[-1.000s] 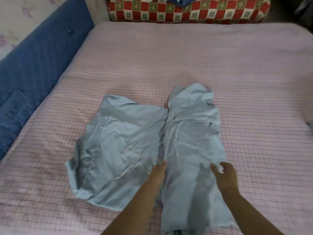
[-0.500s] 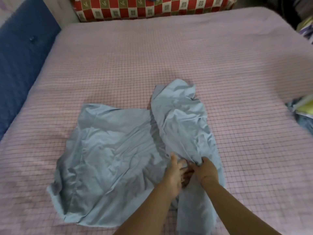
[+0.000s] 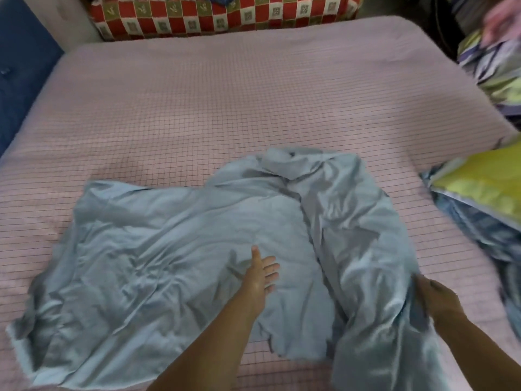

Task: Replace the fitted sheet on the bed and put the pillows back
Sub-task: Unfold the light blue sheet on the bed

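Note:
A light blue sheet (image 3: 158, 244) lies partly unfolded and wrinkled on the bed, which is covered by a pink grid-patterned cover (image 3: 225, 103). My left hand (image 3: 260, 273) hovers over or rests on the middle of the blue sheet with fingers straight. My right hand (image 3: 434, 297) grips the right-hand fold of the sheet near its edge, its fingers buried in the cloth. A yellow and blue striped pillow (image 3: 485, 182) lies at the bed's right edge.
A red and white checked cushion or bench (image 3: 220, 15) runs along the far side of the bed. A blue padded headboard (image 3: 19, 69) stands at the left. More striped bedding (image 3: 496, 69) is piled at the upper right.
My hands were together at the sheet's middle fold; now they are apart. The right hand has pulled the right fold outward, and the sheet lies spread wider. The view has shifted right.

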A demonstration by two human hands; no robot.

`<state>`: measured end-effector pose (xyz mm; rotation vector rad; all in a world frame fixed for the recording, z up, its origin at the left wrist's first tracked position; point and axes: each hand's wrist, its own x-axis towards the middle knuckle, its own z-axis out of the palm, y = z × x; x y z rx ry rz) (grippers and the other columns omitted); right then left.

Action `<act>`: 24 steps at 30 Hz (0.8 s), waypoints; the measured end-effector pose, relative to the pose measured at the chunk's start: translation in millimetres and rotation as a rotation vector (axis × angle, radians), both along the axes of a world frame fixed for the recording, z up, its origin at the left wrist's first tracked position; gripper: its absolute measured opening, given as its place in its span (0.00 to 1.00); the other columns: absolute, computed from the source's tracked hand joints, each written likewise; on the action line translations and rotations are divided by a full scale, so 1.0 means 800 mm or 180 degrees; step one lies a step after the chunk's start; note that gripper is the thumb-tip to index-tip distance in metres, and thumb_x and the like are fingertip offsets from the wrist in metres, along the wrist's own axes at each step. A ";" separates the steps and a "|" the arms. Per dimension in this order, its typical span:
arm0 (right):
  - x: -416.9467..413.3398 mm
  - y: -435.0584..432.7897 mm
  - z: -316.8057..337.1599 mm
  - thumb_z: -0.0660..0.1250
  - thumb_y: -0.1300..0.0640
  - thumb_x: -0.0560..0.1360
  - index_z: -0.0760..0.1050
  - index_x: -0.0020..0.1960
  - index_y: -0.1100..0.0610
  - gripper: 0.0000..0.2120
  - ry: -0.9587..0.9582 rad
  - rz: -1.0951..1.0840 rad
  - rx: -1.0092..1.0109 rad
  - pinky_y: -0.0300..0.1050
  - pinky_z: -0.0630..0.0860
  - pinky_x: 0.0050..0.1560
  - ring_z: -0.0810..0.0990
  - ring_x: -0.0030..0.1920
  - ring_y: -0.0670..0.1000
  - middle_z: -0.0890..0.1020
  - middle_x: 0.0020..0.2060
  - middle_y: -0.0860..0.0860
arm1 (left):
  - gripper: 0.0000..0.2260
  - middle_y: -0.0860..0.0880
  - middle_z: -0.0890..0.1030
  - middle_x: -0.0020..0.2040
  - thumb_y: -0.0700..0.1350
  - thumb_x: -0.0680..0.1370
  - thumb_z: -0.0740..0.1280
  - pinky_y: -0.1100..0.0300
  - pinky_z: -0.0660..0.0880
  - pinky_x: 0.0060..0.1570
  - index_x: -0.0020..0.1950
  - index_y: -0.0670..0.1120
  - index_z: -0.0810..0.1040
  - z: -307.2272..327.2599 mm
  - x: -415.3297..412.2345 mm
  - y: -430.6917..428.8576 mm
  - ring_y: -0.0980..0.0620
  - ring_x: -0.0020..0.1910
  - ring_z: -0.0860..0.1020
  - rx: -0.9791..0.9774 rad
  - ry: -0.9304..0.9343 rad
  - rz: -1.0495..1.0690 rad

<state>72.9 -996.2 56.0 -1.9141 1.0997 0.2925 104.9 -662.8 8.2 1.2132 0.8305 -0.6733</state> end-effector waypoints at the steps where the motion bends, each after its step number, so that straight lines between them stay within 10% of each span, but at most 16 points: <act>1: 0.003 -0.020 -0.001 0.61 0.51 0.80 0.76 0.58 0.68 0.20 0.0008 -0.0034 0.0004 0.58 0.72 0.59 0.75 0.50 0.61 0.79 0.51 0.62 | 0.29 0.53 0.79 0.48 0.68 0.78 0.43 0.62 0.66 0.39 0.57 0.51 0.75 0.000 0.004 -0.017 0.57 0.43 0.75 0.0003 -0.0001 -0.0020; 4: 0.011 -0.048 0.001 0.59 0.51 0.81 0.77 0.51 0.64 0.17 0.0027 0.0307 0.0007 0.53 0.72 0.55 0.77 0.50 0.59 0.80 0.49 0.58 | 0.26 0.55 0.75 0.44 0.69 0.77 0.45 0.63 0.64 0.38 0.47 0.53 0.74 0.002 0.012 -0.074 0.59 0.40 0.72 0.0029 0.0038 -0.0126; 15: 0.023 -0.011 -0.040 0.73 0.39 0.67 0.57 0.76 0.53 0.45 -0.0249 0.1359 0.0014 0.55 0.60 0.73 0.61 0.74 0.54 0.62 0.74 0.51 | 0.34 0.49 0.69 0.73 0.69 0.78 0.49 0.59 0.63 0.61 0.76 0.49 0.64 -0.014 0.010 -0.234 0.48 0.70 0.68 0.0222 0.0053 0.0020; 21: 0.013 0.010 -0.067 0.75 0.37 0.63 0.53 0.78 0.51 0.52 -0.0491 0.1098 0.0324 0.57 0.57 0.75 0.57 0.75 0.52 0.59 0.75 0.49 | 0.36 0.48 0.82 0.56 0.73 0.73 0.50 0.57 0.77 0.51 0.67 0.50 0.75 -0.030 0.009 -0.241 0.51 0.54 0.80 -0.0503 -0.0025 0.0166; 24: 0.016 0.007 -0.064 0.76 0.34 0.60 0.58 0.75 0.49 0.51 -0.0639 0.0981 0.0381 0.57 0.65 0.71 0.65 0.71 0.52 0.66 0.71 0.47 | 0.40 0.47 0.81 0.60 0.73 0.73 0.45 0.52 0.72 0.66 0.70 0.45 0.73 -0.010 0.028 -0.269 0.50 0.59 0.79 -0.0971 -0.0146 -0.0245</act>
